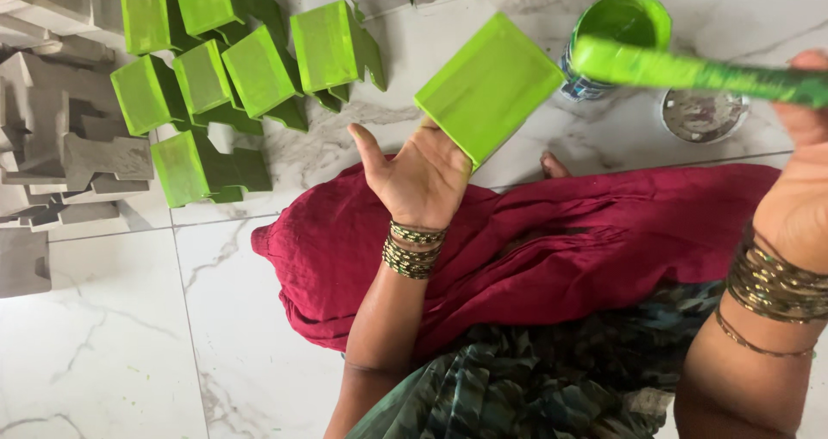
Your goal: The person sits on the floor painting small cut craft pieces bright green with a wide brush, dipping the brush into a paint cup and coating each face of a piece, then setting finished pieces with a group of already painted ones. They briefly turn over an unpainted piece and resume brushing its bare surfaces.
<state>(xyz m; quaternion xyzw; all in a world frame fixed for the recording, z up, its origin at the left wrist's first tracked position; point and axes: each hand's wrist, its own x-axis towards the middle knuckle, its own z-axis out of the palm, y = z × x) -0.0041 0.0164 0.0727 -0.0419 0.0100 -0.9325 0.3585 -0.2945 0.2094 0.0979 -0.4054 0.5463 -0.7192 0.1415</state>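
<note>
Hands: left (420,176) props green block (488,87) tilted up-right; right (798,103) grips brush (690,72) pointing left.

Grey unpainted blocks (60,137), round lid (703,114), marble floor (112,344).

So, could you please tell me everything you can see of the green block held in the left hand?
The green block is a flat, roughly square piece coated in bright, wet-looking green paint, with a slightly raised rim along its edges. It is tilted, its broad face toward the camera, above the marble floor. The left hand supports it from below, palm up, fingers hidden behind it. The paint-covered brush in the right hand hovers to its right, not touching.
</note>
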